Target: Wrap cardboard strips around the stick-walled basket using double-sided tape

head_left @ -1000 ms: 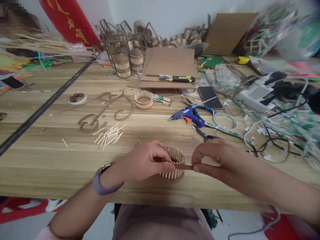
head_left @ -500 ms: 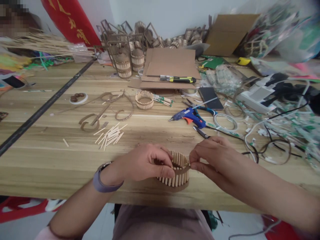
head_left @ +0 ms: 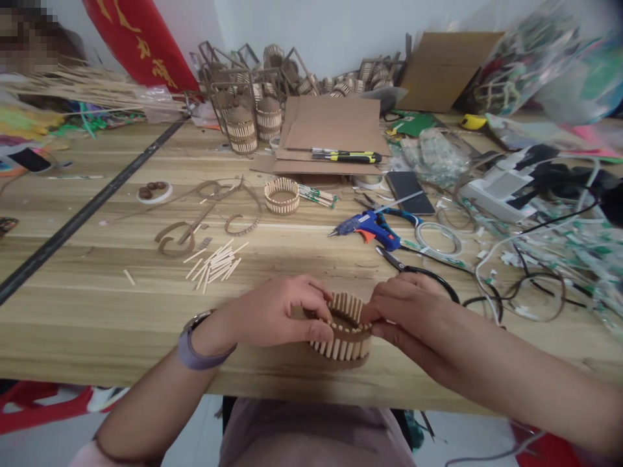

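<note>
A ring of short wooden sticks (head_left: 343,349) with a brown band around it rests on the table near the front edge. My left hand (head_left: 287,312) pinches its left side, thumb outside and fingers over the rim. At the ring's right side, my right hand (head_left: 406,311) pinches the rim and band between thumb and fingers. Beyond my left hand lies a loose pile of small sticks (head_left: 218,264). A similar finished-looking stick ring (head_left: 282,196) stands farther back.
A blue glue gun (head_left: 365,227), black-handled scissors (head_left: 428,272) and a tape roll (head_left: 439,239) lie behind my right hand. Cardboard sheets (head_left: 333,123) are at the back, with cables and a white power strip (head_left: 501,191) at right.
My right hand has moved slightly left along the rim, and my left hand has shifted slightly left. The brown band now lies closer against the sticks. More of the scissors' handle shows.
</note>
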A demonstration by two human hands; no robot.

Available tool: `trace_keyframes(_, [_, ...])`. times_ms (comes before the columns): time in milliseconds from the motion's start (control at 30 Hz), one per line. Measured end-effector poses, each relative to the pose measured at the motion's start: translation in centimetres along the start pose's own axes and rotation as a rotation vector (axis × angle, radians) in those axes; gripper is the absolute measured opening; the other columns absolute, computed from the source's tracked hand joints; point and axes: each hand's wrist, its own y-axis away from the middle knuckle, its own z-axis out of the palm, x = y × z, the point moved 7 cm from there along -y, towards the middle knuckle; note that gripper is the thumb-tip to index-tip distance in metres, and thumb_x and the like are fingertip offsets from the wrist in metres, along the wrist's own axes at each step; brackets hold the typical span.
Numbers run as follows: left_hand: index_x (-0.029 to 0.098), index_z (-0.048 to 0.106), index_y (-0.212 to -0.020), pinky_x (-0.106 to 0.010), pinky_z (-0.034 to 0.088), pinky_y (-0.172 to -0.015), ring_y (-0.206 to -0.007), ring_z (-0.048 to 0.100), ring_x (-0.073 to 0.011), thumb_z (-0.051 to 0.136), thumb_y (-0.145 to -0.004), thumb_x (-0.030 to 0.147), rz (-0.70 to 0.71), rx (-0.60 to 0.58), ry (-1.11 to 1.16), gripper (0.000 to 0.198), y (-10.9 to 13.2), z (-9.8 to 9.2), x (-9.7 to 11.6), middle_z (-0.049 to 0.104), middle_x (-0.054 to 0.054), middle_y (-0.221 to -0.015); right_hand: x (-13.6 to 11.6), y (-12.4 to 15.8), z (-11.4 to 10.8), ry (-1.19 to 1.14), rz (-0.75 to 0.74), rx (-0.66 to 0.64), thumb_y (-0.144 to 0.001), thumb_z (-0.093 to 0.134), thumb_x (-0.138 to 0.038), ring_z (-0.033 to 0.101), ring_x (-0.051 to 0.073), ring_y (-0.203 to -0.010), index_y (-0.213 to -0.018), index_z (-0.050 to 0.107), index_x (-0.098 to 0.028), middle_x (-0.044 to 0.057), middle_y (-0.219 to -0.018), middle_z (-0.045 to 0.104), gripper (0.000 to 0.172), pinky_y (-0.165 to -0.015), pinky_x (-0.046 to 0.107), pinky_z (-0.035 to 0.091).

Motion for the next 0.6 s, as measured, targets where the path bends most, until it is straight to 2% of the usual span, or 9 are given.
trace_keyframes(100, [0.02, 0.073, -0.103, -0.039, 0.033, -0.108, -0.122, 0.053, -0.0252, 0.066, -0.091, 0.042, -0.015, 0.012, -0.212, 0.026, -0.3, 0.3, 0.6, 0.073, -0.007, -0.108, -0.2, 0.0, 0.2, 0.079, 0.018, 0.057, -0.092, 0.043, -0.008, 0.061, 0.02, -0.076, -0.081, 0.062, -0.021, 0.003, -0.077, 0.064, 0.025, -0.077, 0.036, 0.039])
trace_keyframes(200, [0.022, 0.073, -0.099, -0.042, 0.027, -0.111, -0.12, 0.054, -0.0251, 0.065, -0.091, 0.045, -0.025, 0.019, -0.325, 0.026, -0.9, 1.2, 1.5, 0.074, -0.004, -0.104, -0.9, -0.3, 0.4, 0.165, 0.021, 0.032, -0.091, 0.044, -0.008, 0.062, 0.021, -0.074, -0.078, 0.063, -0.02, 0.005, -0.076, 0.066, 0.026, -0.076, 0.037, 0.04])
trace_keyframes(333, [0.019, 0.072, -0.085, -0.038, 0.034, -0.105, -0.116, 0.056, -0.0235, 0.063, -0.095, 0.028, -0.07, 0.058, -0.335, 0.017, -1.3, 2.0, 1.8, 0.074, -0.004, -0.093, -1.3, -0.8, 0.2, 0.206, 0.05, 0.014, -0.091, 0.047, -0.01, 0.063, 0.021, -0.071, -0.074, 0.064, -0.02, 0.005, -0.074, 0.067, 0.027, -0.074, 0.037, 0.042])
trace_keyframes(433, [0.018, 0.07, -0.077, -0.033, 0.04, -0.098, -0.115, 0.056, -0.0229, 0.064, -0.093, 0.026, -0.061, 0.114, -0.282, 0.019, -1.1, 1.8, 1.4, 0.071, -0.004, -0.084, -1.1, -0.8, -0.1, 0.14, 0.091, 0.03, -0.091, 0.052, -0.011, 0.066, 0.021, -0.075, -0.084, 0.068, -0.022, 0.004, -0.078, 0.07, 0.02, -0.074, 0.036, 0.044])
trace_keyframes(500, [0.019, 0.069, -0.077, -0.032, 0.042, -0.097, -0.117, 0.055, -0.0226, 0.064, -0.093, 0.027, -0.064, 0.132, -0.239, 0.019, -0.9, 1.5, 1.0, 0.071, -0.003, -0.086, -0.8, -0.6, -0.3, 0.077, 0.122, 0.044, -0.088, 0.058, -0.013, 0.069, 0.022, -0.081, -0.095, 0.068, -0.021, 0.004, -0.086, 0.073, 0.015, -0.074, 0.035, 0.047])
trace_keyframes(600, [0.019, 0.07, -0.08, -0.033, 0.043, -0.096, -0.12, 0.053, -0.0227, 0.063, -0.093, 0.028, -0.096, 0.132, -0.198, 0.018, -0.5, 1.1, 0.4, 0.07, -0.005, -0.094, -0.4, -0.1, -0.5, 0.028, 0.143, 0.052, -0.084, 0.061, -0.013, 0.071, 0.022, -0.089, -0.101, 0.066, -0.022, 0.004, -0.095, 0.076, 0.02, -0.076, 0.035, 0.051])
